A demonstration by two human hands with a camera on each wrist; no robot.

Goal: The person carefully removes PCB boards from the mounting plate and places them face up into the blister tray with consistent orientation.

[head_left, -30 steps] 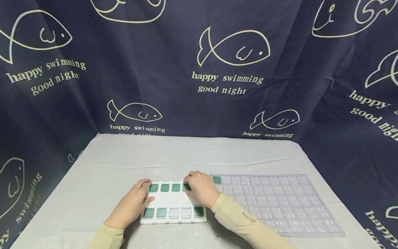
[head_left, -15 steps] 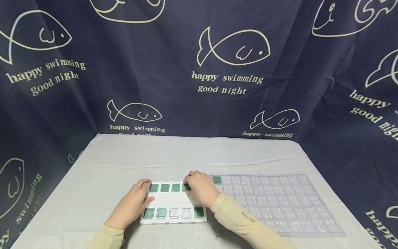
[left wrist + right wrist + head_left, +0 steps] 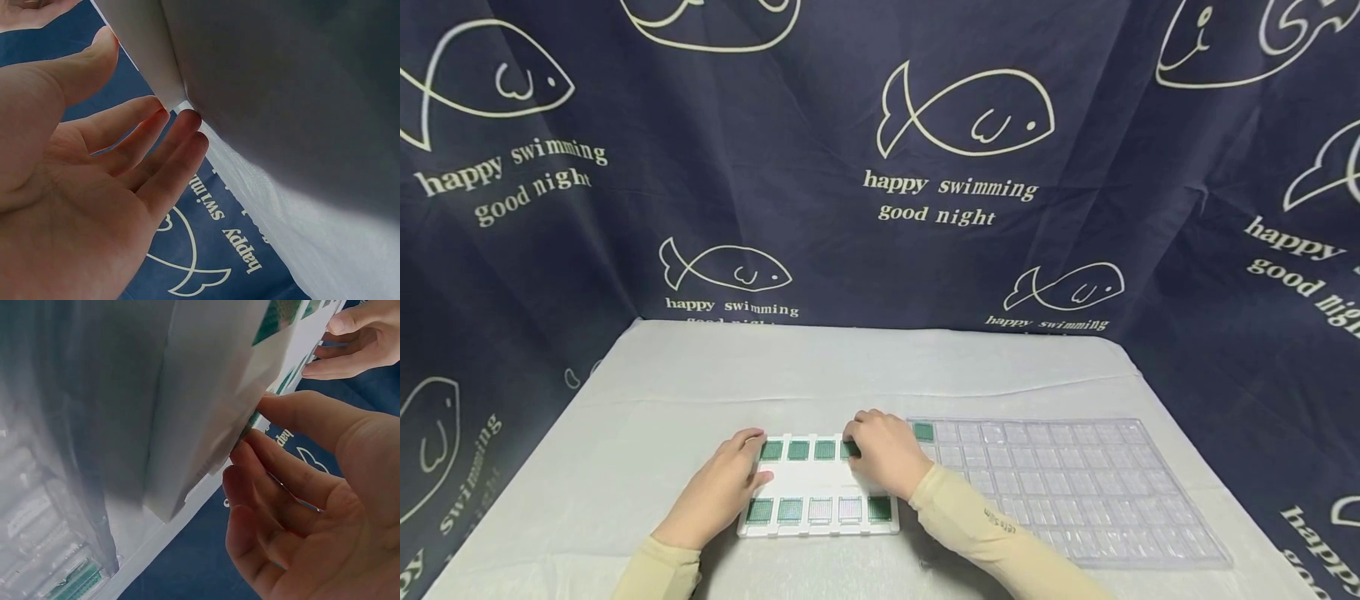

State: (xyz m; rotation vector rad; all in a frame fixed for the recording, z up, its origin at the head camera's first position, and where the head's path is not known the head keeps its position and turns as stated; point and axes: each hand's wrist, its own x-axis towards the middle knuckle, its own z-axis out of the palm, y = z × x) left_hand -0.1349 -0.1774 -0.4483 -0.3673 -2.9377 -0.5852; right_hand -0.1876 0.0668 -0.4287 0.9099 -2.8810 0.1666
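A white holder tray (image 3: 808,477) lies on the table with two rows of small green perforated circuit boards. My left hand (image 3: 711,496) rests at its left side, thumb on the top face and fairly straight fingertips touching the far left corner. At the right end of the far row, my right hand (image 3: 891,454) pinches a green circuit board (image 3: 250,422) between thumb and index finger, its other fingers loosely bent. The hand covers most of that board and the slots around it. In the near row, another circuit board (image 3: 879,509) sits at the right end.
A clear plastic compartment tray (image 3: 1063,483) lies right of the white one, partly under the right sleeve (image 3: 992,533). A green board (image 3: 922,432) occupies its far left compartment. White cloth covers the table (image 3: 850,362); a dark blue fish-print curtain (image 3: 820,192) hangs behind.
The head view has shifted very slightly. Both hands keep their places on the white tray, and the boards look unmoved.
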